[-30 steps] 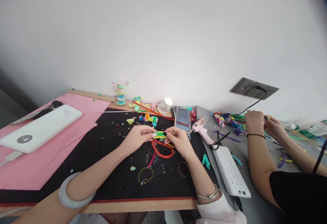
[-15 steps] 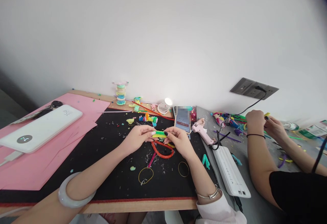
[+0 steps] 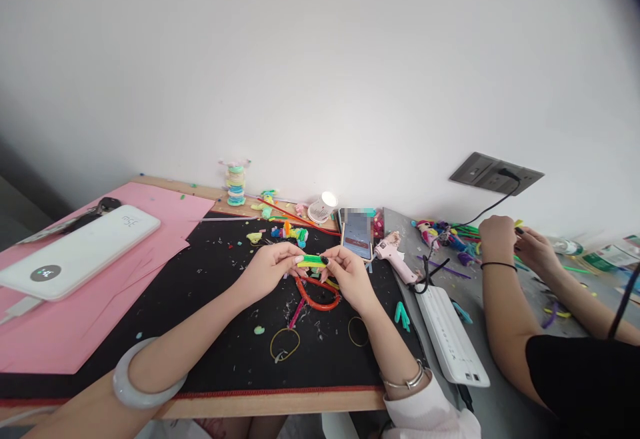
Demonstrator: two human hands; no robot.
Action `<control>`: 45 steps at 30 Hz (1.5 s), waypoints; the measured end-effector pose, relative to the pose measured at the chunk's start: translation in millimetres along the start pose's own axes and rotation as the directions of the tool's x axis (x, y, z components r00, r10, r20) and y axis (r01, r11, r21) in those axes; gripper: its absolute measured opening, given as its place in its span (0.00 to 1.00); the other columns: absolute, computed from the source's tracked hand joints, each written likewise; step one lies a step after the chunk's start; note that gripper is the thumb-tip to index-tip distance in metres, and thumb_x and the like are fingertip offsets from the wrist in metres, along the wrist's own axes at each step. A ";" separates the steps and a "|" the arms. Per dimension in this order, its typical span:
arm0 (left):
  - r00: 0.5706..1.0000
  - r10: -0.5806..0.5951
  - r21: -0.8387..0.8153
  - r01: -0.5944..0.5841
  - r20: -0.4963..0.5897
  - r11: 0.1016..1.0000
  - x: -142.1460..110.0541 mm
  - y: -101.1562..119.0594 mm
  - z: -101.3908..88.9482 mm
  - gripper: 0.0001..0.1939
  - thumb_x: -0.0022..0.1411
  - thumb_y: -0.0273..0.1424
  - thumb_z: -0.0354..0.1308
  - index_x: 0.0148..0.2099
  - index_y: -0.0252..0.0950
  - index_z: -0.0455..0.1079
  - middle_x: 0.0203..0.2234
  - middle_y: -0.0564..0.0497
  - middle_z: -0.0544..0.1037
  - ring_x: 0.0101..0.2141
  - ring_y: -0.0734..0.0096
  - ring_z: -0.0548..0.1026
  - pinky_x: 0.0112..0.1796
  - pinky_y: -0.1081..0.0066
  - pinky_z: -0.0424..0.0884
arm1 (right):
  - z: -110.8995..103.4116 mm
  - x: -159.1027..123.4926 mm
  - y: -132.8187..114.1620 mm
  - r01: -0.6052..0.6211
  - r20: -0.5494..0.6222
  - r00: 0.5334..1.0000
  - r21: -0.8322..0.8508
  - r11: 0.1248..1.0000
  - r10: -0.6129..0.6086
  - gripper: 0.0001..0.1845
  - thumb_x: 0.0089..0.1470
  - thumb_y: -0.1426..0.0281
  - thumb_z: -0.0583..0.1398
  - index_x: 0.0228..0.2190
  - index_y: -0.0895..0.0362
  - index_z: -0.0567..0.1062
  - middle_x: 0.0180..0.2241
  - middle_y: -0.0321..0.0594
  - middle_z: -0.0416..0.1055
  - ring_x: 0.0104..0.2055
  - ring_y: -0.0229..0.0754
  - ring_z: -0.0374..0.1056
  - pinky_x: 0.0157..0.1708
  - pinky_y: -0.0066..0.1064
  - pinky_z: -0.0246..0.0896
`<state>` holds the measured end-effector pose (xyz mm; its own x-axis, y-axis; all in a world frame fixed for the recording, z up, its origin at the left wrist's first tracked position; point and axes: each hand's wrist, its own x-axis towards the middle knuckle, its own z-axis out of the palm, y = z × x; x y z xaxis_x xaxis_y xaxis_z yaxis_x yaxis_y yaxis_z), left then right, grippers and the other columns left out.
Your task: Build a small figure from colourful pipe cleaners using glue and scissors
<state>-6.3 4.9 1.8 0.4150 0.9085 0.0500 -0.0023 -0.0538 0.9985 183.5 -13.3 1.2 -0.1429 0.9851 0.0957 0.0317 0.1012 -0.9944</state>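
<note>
Between my two hands is a short bundle of green and yellow pipe cleaners (image 3: pixel 312 261), held level above the black mat (image 3: pixel 215 339). My left hand (image 3: pixel 275 267) pinches its left end between thumb and fingers. At the right end, my right hand (image 3: pixel 346 273) grips it, the dark-nailed thumb pressed on top. Just below my fingers lies a loop with red-orange handles (image 3: pixel 320 299), probably scissors, partly hidden by my hands. Beside it are a magenta pipe cleaner (image 3: pixel 297 313) and a thin ring-like band (image 3: pixel 285 345).
A white power bank (image 3: pixel 85 249) lies on pink sheets (image 3: pixel 135 292) at left. Behind my hands stand a phone (image 3: pixel 357 235) and a paper cup (image 3: pixel 323 207). A pink glue gun (image 3: pixel 397 257) and white power strip (image 3: pixel 450 335) lie right, near another person's hands (image 3: pixel 535 249).
My hands and the pipe cleaner bundle stay almost in place; the bundle seems turned slightly, with more of its green and yellow showing. The view has shifted a little.
</note>
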 end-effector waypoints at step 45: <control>0.969 -0.189 -0.205 0.220 0.158 0.954 0.3 0.2 -5.2 0.15 0.56 0.38 0.59 0.42 0.33 0.69 0.31 0.46 0.79 0.34 0.66 0.78 0.40 0.65 0.71 | -3.8 -2.9 -6.0 0.001 0.040 0.999 0.014 1.000 -0.002 0.07 0.49 0.70 0.58 0.31 0.57 0.75 0.20 0.34 0.72 0.23 0.36 0.69 0.29 0.30 0.66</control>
<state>-10.9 7.3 2.1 0.5465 0.8250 -0.1439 -0.0975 0.2333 0.9675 187.6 -16.3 7.1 -0.1820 0.9787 0.0956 0.0173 0.1003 -0.9948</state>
